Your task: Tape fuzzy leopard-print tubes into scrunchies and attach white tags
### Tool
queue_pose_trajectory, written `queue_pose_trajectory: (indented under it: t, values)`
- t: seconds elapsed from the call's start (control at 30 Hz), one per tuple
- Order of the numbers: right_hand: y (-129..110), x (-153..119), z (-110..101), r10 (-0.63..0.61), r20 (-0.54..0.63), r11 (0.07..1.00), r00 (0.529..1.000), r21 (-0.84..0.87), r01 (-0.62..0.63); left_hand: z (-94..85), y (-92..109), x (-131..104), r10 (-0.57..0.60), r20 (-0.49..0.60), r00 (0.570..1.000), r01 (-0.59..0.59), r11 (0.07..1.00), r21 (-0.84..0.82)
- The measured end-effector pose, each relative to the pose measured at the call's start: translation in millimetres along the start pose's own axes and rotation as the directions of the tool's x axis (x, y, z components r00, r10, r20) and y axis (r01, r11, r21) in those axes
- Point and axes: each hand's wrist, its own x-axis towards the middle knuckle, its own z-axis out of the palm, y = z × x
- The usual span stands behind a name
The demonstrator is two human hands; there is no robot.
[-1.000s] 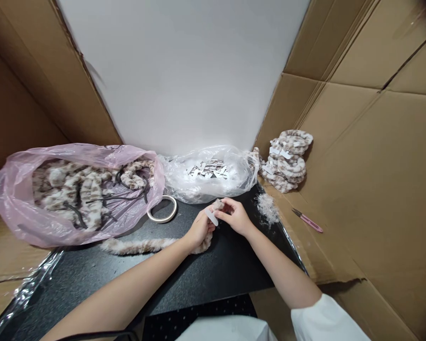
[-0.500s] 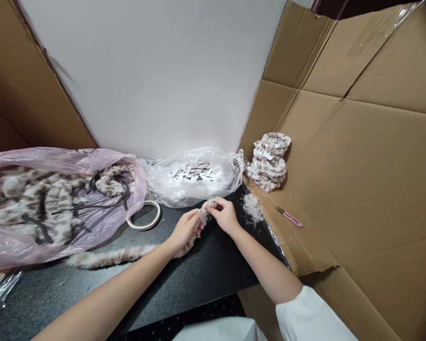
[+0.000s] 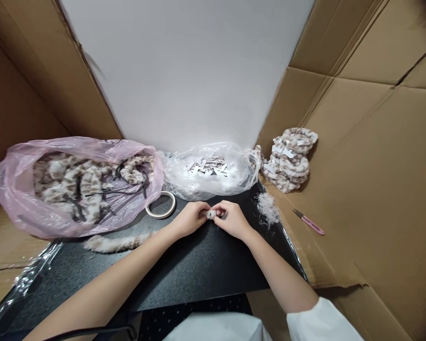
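Above the middle of the dark table, my left hand (image 3: 190, 219) and my right hand (image 3: 234, 219) meet, fingertips pinching the end of a furry strip (image 3: 210, 214) between them. A small dark spot shows at that pinched end. A longer stretch of brown-and-white furry strip (image 3: 115, 243) lies on the table left of my left forearm; whether it joins the held end is hidden by the arm. Just beyond my hands lies a clear plastic bag (image 3: 177, 182) with many small pale tags (image 3: 211, 166) in it. A roll of tape (image 3: 160, 215) rests left of my left hand.
A pink plastic bag (image 3: 17, 184) full of furry strips and dark cords lies at left. Furry rings with white tags (image 3: 291, 163) are stacked at back right. Fluff (image 3: 268, 208) and pink-handled thread snips (image 3: 309, 222) lie on the right. Cardboard walls (image 3: 369, 180) flank the table.
The view has shifted left. My hands have drawn level with each other and turned the held end to face me; the pale tag seen at my left fingers before is now out of sight.
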Motion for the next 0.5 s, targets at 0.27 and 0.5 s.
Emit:
queue_pose_trajectory:
  t: [0.27,0.5]
  values:
    - [7.9,7.4,-16.3,0.263,-0.103,0.964,0.959,0.055,-0.259,-53.3,-6.2,-33.8,0.009,-0.121,0.993,0.081,0.694,0.715]
    - [2.8,5.7,-18.2,0.115,0.037,0.987,0.993,0.111,-0.118,-67.8,-36.7,-50.6,-0.045,-0.085,0.995,0.095,0.614,0.783]
